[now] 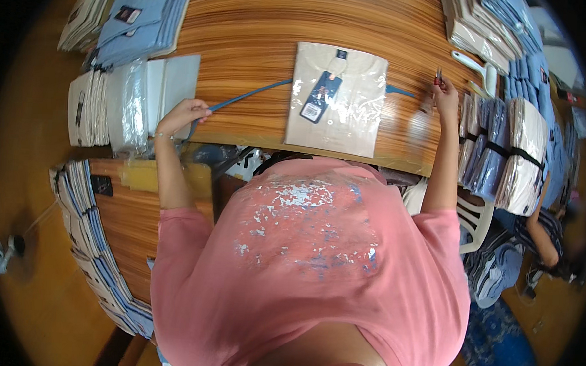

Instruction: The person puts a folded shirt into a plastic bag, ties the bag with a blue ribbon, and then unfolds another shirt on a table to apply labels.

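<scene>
A beige folded garment in a clear plastic bag [337,99], with a dark hang tag on it, lies in the middle of the wooden table [261,29]. A thin blue strap [244,97] runs under the package and out on both sides. My left hand [184,115] pinches the strap's left end near the table's front edge. My right hand [445,93] is raised at the right of the package and holds a small red-handled tool [438,76], close to the strap's right end [400,91].
Stacks of bagged blue and beige garments [139,19] fill the table's left and right ends. Strapped bundles [507,151] stand at the right. A white tool [475,65] lies nearby. A lower side table [108,239] holds more stacks. Another person sits at lower right [545,239].
</scene>
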`<state>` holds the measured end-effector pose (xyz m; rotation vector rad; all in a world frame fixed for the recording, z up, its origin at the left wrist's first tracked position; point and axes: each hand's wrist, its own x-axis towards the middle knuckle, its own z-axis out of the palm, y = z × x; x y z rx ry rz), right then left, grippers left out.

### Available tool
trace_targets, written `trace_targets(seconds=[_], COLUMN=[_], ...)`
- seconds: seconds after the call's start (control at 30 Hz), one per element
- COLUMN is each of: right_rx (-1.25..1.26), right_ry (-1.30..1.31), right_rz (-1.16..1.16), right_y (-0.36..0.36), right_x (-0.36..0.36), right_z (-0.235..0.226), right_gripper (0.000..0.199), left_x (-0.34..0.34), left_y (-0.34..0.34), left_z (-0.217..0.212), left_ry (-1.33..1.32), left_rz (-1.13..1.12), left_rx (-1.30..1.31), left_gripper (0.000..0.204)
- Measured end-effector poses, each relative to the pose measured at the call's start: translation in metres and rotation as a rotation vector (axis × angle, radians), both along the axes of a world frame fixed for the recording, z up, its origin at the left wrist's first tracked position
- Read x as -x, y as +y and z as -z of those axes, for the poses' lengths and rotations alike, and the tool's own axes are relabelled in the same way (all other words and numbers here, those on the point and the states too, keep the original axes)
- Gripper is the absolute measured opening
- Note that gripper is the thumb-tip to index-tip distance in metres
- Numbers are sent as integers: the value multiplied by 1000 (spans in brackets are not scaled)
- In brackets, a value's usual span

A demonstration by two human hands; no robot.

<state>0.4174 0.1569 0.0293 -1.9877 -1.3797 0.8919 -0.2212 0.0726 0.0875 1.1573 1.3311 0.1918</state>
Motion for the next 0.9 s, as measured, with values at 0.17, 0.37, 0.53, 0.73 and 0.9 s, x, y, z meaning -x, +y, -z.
trace_targets(seconds=[0.17,0.37,0.53,0.73,0.9], right_rx=[273,882,881,828,799], right_ry=[875,1270,1427,1502,1532], right_rz=[-405,-500,-437,-393,-409], right_y=[-68,-111,-117,-117,-119], right_x=[243,392,423,438,441], right_z=[-74,-16,-20,-20,-24], right_gripper=[36,26,23,18,17], left_x=[-11,-16,-15,-18,-15], left_y=[-25,-33,-47,-53,-60], left_z=[-10,-12,-11,-9,-8], left_ry=[3,0,-46,-81,-61], left_rz=[-129,-195,-260,-259,-274], left_rx=[-146,-258,-298,-277,-277], left_gripper=[15,17,14,14,13])
